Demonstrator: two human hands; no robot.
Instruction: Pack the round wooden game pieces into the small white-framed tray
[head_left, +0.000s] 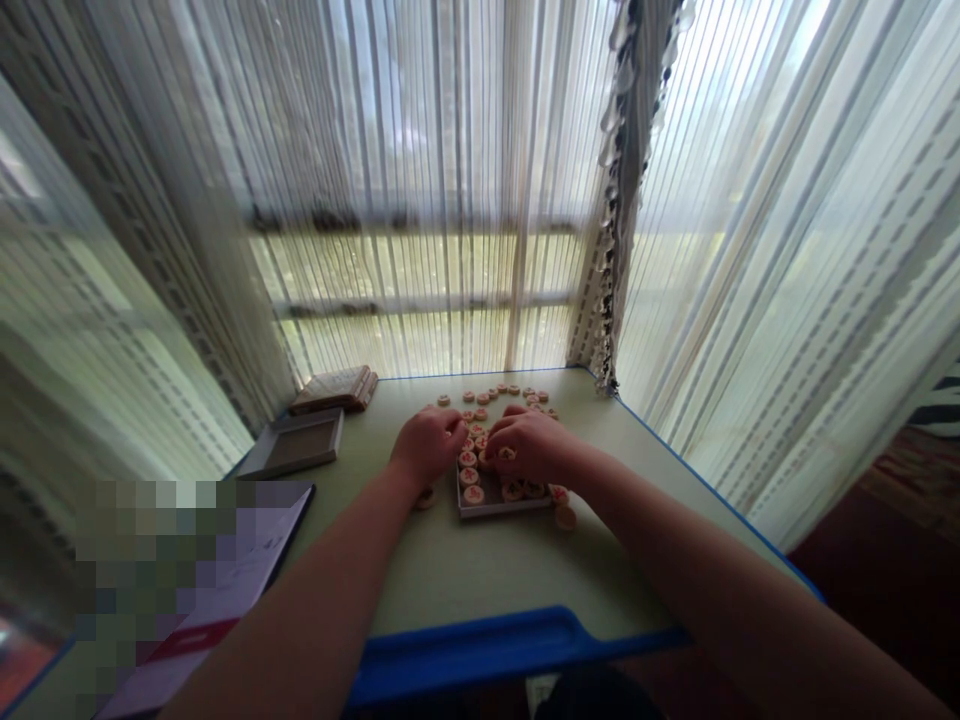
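A shallow box (501, 511) stands on the table, partly filled with round wooden Chinese chess pieces with red marks; one such piece (473, 495) lies in its near left corner. At the box's left edge, my left hand (427, 442) has its fingers curled together; what they hold, if anything, is hidden. My right hand (532, 440) reaches over the box with fingers bent around a Chinese chess piece (507, 454). Part of the box's contents is covered by this hand. Loose pieces (565, 517) lie just outside the box's near right corner, and another (425, 498) sits beneath my left wrist.
Several more pieces (483, 398) are scattered toward the table's far edge. A box lid or empty tray (298, 443) lies at the left, with a book-like stack (335, 388) behind it. The pale table (480, 570) has a blue rim; sheer curtains (435, 200) hang beyond.
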